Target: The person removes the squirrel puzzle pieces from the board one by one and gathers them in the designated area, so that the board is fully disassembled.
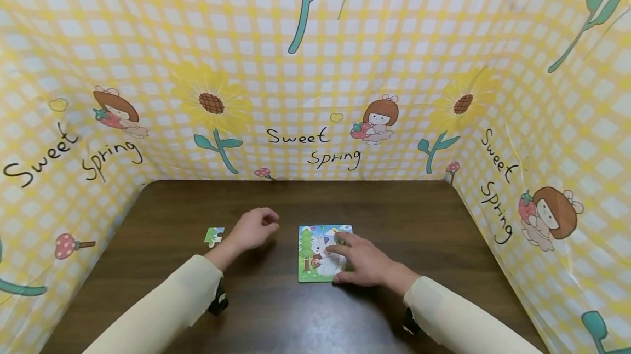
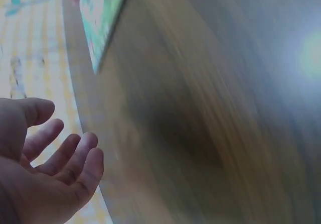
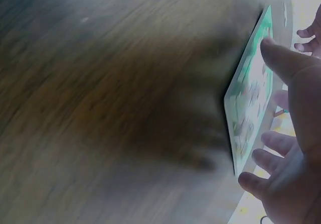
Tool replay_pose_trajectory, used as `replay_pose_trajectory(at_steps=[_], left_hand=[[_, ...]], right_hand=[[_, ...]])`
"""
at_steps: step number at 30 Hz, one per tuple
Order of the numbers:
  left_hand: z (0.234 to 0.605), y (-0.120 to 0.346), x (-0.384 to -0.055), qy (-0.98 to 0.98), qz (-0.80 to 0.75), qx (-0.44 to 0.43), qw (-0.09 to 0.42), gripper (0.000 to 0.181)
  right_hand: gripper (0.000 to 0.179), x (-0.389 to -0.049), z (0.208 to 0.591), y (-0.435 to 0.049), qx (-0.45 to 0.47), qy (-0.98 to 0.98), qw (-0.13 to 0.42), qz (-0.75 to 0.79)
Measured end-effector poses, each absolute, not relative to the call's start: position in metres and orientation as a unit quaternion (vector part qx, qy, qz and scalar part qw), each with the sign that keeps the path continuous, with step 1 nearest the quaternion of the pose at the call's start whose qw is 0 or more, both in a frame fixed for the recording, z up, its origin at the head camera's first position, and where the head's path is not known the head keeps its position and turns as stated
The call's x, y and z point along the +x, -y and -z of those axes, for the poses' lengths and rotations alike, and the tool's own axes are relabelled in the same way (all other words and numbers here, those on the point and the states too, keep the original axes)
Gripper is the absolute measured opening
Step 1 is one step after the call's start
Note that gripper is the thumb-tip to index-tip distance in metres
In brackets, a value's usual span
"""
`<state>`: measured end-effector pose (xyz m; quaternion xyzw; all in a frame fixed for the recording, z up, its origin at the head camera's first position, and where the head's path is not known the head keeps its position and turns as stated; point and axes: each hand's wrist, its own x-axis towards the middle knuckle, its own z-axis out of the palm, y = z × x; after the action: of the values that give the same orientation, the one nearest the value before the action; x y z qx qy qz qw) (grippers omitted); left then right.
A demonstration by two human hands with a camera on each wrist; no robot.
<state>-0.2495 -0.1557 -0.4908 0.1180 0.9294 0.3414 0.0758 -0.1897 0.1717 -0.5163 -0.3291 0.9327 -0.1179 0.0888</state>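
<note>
Where puzzle point(image 1: 316, 255) lies, brown table point(image 1: 271, 310), gingham point(image 1: 296, 91)

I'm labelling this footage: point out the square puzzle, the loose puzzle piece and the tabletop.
Square puzzle point(image 1: 316, 260): head view, uncovered part of its printed face.
Loose puzzle piece point(image 1: 212, 235): head view, middle of its body.
Tabletop point(image 1: 384, 206): head view, bare brown surface toward the far edge.
</note>
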Motion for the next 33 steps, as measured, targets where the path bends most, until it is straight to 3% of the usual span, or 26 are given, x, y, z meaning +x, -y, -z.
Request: replay_pose_trajectory(at_steps=[14,24,33], left_hand=[[0.493,0.078,-0.244,-0.874,-0.427,0.102,0.210,0.027],[0.498,0.064,-0.249,-0.879,-0.417,0.096,0.213,0.028],[0.496,0.060,-0.251,-0.886,-0.400,0.103,0.212,0.031]], right_hand=[[0.070,-0.190,0.529,-0.186,-0.326,-0.930,0.121,0.117],[0.066,-0.188,0.532,-0.187,-0.345,-0.929,0.086,0.102],[0.066,-0.186,0.530,-0.185,-0.341,-0.929,0.093,0.109]])
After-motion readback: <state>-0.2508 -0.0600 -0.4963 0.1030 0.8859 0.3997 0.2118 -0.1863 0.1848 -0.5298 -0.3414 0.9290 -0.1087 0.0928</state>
